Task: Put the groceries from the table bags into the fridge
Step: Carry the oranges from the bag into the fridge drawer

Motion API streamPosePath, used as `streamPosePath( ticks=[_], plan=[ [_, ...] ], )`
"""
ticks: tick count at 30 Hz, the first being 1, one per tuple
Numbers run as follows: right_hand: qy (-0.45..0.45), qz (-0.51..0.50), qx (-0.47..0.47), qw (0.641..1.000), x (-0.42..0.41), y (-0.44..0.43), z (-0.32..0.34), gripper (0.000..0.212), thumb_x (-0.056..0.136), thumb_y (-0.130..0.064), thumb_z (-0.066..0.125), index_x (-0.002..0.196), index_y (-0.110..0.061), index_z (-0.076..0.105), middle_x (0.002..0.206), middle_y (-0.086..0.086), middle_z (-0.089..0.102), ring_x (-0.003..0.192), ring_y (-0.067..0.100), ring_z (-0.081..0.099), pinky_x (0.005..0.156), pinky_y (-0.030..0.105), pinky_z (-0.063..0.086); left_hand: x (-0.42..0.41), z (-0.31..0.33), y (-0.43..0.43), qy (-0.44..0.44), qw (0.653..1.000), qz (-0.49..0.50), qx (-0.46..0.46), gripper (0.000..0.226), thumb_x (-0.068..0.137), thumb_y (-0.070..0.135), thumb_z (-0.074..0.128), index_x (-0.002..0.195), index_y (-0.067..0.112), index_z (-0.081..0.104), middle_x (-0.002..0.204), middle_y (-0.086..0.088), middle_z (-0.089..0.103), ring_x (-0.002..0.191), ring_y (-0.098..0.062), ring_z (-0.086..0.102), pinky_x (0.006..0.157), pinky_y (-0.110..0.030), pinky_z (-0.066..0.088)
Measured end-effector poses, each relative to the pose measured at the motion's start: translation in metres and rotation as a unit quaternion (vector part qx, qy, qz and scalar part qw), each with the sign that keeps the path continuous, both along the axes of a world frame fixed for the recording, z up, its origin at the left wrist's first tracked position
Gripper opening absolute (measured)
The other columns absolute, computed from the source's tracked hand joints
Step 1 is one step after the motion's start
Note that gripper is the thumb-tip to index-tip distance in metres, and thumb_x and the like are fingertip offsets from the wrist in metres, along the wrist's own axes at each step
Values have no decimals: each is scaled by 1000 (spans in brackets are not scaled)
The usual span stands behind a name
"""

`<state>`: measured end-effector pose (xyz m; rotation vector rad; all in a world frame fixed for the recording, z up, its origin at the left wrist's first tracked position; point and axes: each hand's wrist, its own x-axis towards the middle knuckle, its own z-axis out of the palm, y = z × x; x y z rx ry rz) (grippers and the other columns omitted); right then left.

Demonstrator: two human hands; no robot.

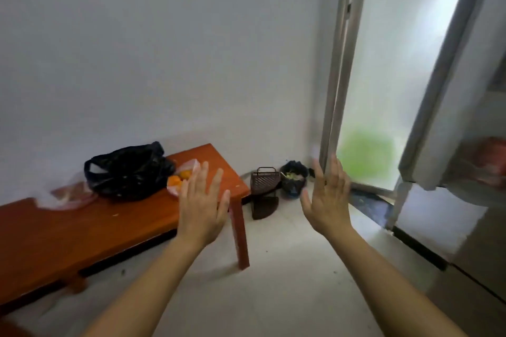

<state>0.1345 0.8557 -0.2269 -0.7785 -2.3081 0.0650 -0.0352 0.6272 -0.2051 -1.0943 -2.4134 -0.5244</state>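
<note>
A low red-brown wooden table (pixel 82 230) stands at the left. On it lie a black plastic bag (pixel 126 172), a thin clear bag with oranges (pixel 176 182) to its right, and a clear bag with something reddish (pixel 69 195) to its left. My left hand (pixel 201 208) is held up with straight fingers just right of the orange bag, holding nothing. My right hand (pixel 328 200) is raised the same way, empty, over the floor. The grey fridge (pixel 465 213) stands at the right with its upper door (pixel 449 85) swung open; a reddish bag (pixel 490 161) sits blurred inside.
A brown slatted basket (pixel 264 182) and a dark dustpan (pixel 264 208) stand on the pale floor by the table's far leg. Beside them is a small bin with a black liner (pixel 294 179). A frosted glass door (pixel 388 76) fills the corner behind.
</note>
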Motion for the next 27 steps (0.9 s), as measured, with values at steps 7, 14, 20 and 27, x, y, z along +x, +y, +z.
streamPosePath(
  ticks=[7,14,20,27],
  plan=[
    [-50,91,-23,994,-158,-98,-12,80,87,-38,62,154,-16,24,159,21,15,145,39,22,116,53,26,-128,-14,-124,-61,991,121,-13,64,99,52,21,151,17,37,161,-13,25,148,-30,23,116,-53,25],
    [-85,149,-65,983,-292,-113,-42,80,85,-31,60,153,-16,21,158,22,18,143,40,28,112,52,34,-225,-53,-154,-123,975,176,-54,61,102,52,21,156,24,24,165,-7,13,151,-24,14,121,-49,17],
    [-93,186,-88,974,-428,-86,-64,71,94,-37,54,154,-16,22,161,19,18,146,35,27,114,47,33,-343,-60,-130,-133,962,222,-88,63,102,54,20,157,23,17,166,-6,7,152,-23,8,123,-47,15],
    [-138,210,-120,960,-573,-40,-51,68,96,-35,48,155,-12,22,160,16,23,147,33,27,110,45,40,-471,-47,-93,-152,949,260,-93,63,102,51,25,156,18,22,164,-8,14,150,-26,17,121,-49,20]
  ],
)
